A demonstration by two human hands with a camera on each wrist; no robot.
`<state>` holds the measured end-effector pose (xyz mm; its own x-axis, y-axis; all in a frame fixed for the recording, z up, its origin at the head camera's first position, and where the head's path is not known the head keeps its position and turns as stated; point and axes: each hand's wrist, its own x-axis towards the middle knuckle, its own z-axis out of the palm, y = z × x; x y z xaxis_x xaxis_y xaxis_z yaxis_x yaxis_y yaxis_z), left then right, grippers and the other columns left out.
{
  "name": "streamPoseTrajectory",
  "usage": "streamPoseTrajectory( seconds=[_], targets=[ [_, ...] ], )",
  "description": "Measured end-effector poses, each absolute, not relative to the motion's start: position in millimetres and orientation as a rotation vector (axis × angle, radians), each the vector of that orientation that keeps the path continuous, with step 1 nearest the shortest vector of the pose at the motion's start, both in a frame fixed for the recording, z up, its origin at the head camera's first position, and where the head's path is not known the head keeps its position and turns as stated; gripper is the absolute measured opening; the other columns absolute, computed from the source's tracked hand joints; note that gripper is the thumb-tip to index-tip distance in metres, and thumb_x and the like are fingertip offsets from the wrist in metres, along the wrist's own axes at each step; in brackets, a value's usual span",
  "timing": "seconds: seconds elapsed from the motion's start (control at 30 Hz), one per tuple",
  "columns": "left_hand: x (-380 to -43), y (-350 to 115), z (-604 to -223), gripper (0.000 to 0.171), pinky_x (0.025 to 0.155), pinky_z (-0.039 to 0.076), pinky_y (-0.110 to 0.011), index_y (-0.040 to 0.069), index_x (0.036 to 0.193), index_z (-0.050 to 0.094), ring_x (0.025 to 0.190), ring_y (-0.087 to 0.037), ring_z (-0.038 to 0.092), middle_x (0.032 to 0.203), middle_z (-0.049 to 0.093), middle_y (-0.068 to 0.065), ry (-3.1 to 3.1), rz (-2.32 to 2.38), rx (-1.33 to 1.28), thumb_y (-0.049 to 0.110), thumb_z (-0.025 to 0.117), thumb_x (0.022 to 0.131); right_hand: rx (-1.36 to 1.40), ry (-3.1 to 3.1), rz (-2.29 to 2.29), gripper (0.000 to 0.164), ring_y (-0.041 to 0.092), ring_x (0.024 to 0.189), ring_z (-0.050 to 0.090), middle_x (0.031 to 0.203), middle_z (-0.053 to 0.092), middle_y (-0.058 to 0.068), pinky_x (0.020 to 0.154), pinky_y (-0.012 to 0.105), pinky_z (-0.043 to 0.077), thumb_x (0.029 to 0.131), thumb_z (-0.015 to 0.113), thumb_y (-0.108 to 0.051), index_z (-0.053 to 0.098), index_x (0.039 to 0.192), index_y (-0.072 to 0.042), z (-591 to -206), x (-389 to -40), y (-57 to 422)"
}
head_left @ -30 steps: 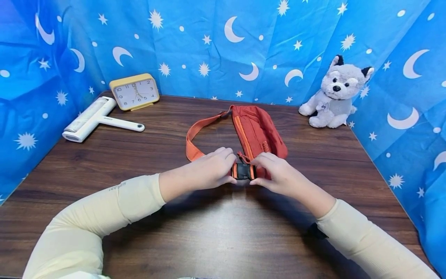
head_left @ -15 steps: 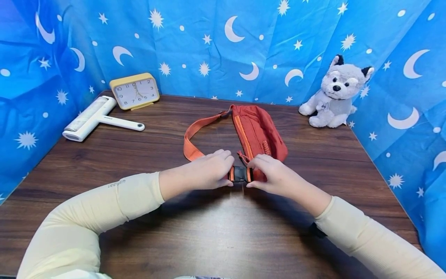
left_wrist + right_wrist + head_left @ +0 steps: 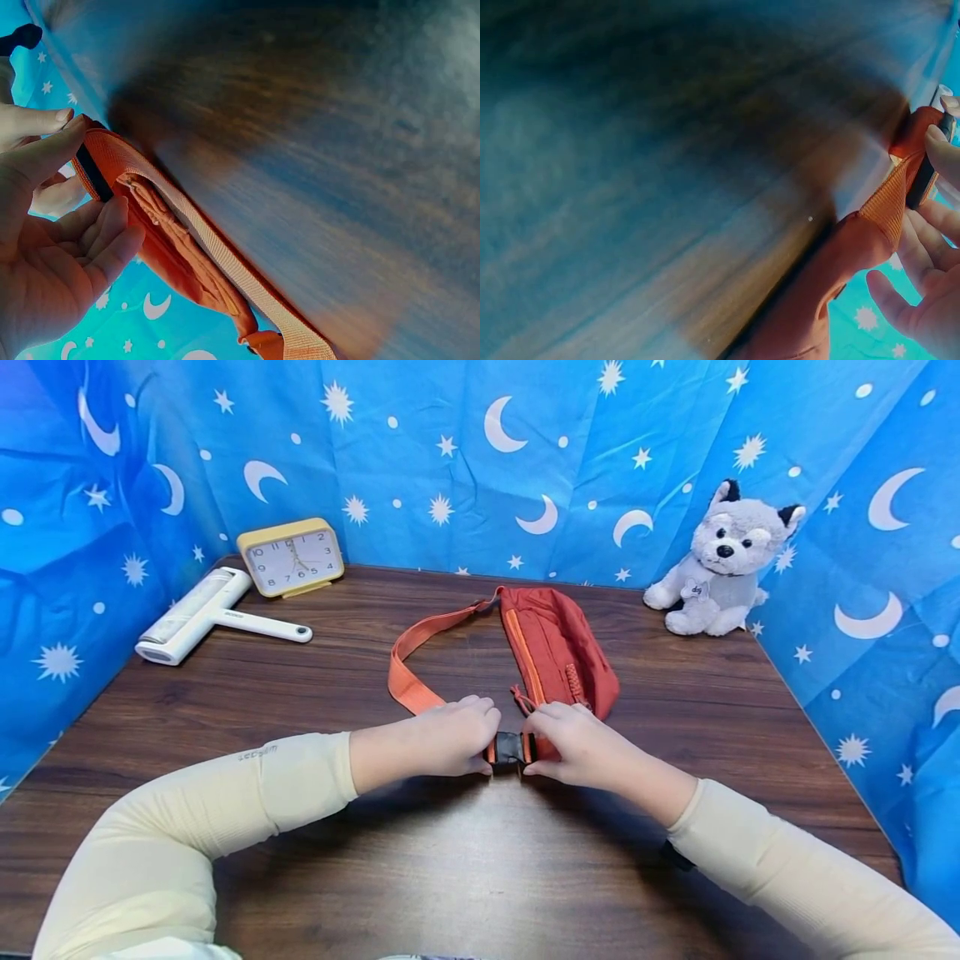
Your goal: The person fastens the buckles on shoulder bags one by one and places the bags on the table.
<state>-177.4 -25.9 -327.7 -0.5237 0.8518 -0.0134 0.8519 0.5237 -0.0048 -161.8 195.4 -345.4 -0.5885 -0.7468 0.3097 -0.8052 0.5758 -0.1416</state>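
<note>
A red waist bag point(image 3: 558, 643) lies on the table, its orange strap point(image 3: 405, 652) curving out to the left. At the bag's near end, the strap's black side-release buckle point(image 3: 509, 748) spans the gap between both hands, with its two halves together. My left hand point(image 3: 456, 737) pinches the buckle's left end between thumb and fingers. On the right end, my right hand point(image 3: 581, 745) has the same kind of pinch. The left wrist view shows thumb and fingertips at the black edge and orange webbing point(image 3: 180, 199). In the right wrist view, fingers hold the black piece point(image 3: 924, 180) beside folded webbing.
On the dark wood table point(image 3: 480, 877), a yellow alarm clock point(image 3: 292, 558) and a white lint roller point(image 3: 197, 614) stand at the back left. A grey plush dog point(image 3: 723, 560) sits at the back right. Blue star-and-moon cloth point(image 3: 450, 468) encloses the back and sides.
Both hands, still pinching the buckle, have moved toward the person and slightly left. The strap's loop has spread a little to the left, while the bag's body stays in place.
</note>
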Motion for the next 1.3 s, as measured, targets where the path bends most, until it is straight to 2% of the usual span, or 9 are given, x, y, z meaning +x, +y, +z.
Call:
streamPoseTrajectory(
  seconds=[0.47,0.77,1.3],
  targets=[
    [-176,-21,-335,0.044,0.067,0.045,-0.030,0.004,0.099,0.056,0.078,-0.017,0.046,0.087,0.047,-0.003,2.702,-0.104,1.447,0.040,0.072,0.080,1.289,-2.548,0.284,0.042,0.019,0.075,0.055,0.083,0.055,-0.001,0.059,0.036,0.039,0.064,0.086,-0.032,0.057,0.086,-0.009,-351,-158,190],
    [-176,-19,-337,0.046,0.070,0.047,-0.031,0.003,0.101,0.056,0.081,-0.018,0.048,0.089,0.049,-0.004,2.699,-0.109,1.433,0.041,0.072,0.080,1.385,-2.538,0.323,0.041,0.019,0.071,0.055,0.081,0.055,0.003,0.064,0.035,0.045,0.065,0.086,-0.026,0.057,0.085,-0.006,-354,-163,190],
    [-178,-18,-339,0.048,0.071,0.046,-0.031,0.004,0.102,0.056,0.082,-0.017,0.048,0.090,0.049,-0.004,2.689,-0.090,1.438,0.043,0.072,0.080,1.387,-2.524,0.290,0.041,0.018,0.069,0.056,0.080,0.057,0.003,0.057,0.035,0.045,0.064,0.087,-0.027,0.058,0.085,-0.006,-356,-163,191]
  ],
)
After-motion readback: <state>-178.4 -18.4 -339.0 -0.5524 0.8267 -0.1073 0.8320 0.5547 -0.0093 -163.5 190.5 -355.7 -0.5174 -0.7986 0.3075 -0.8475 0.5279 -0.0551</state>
